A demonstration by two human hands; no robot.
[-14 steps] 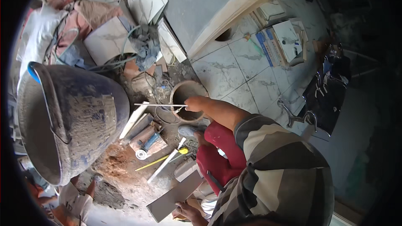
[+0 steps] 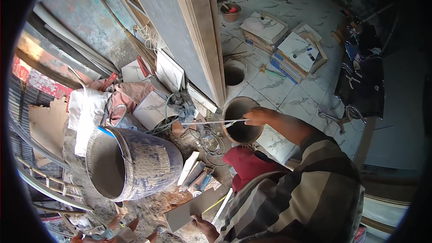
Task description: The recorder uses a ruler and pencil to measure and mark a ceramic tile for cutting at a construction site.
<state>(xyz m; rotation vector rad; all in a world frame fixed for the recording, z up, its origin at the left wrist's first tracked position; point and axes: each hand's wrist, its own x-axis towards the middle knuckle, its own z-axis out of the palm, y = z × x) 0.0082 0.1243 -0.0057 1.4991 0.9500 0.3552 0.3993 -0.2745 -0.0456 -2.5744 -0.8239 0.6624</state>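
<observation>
My right hand (image 2: pixel 257 117) is closed on the end of a thin, straight, pale strip (image 2: pixel 207 122). The strip points left across the mouth of a round, brownish bucket (image 2: pixel 235 103); its exact kind is unclear. Low in the picture, my left hand (image 2: pixel 204 226) grips the edge of a plain grey rectangular tile piece (image 2: pixel 189 210). Beneath and beside this piece lie a yellow tape measure (image 2: pixel 212 204), a white strip (image 2: pixel 222 210) and a blue angle grinder (image 2: pixel 205 181), partly hidden.
A large mortar-smeared drum (image 2: pixel 155 162) stands at left. Behind it are sacks (image 2: pixel 87 112) and leaning marble-patterned tiles (image 2: pixel 170 69). A door frame (image 2: pixel 198 22) rises ahead. Stacked tiles (image 2: pixel 297 51) and a black bench (image 2: pixel 362 85) occupy the right. Another person's legs (image 2: pixel 130 227) show at lower left.
The view has swung up and left, bringing the wall and broom into sight. My left hand's tile piece now covers part of the tape measure. Both hands keep their holds.
</observation>
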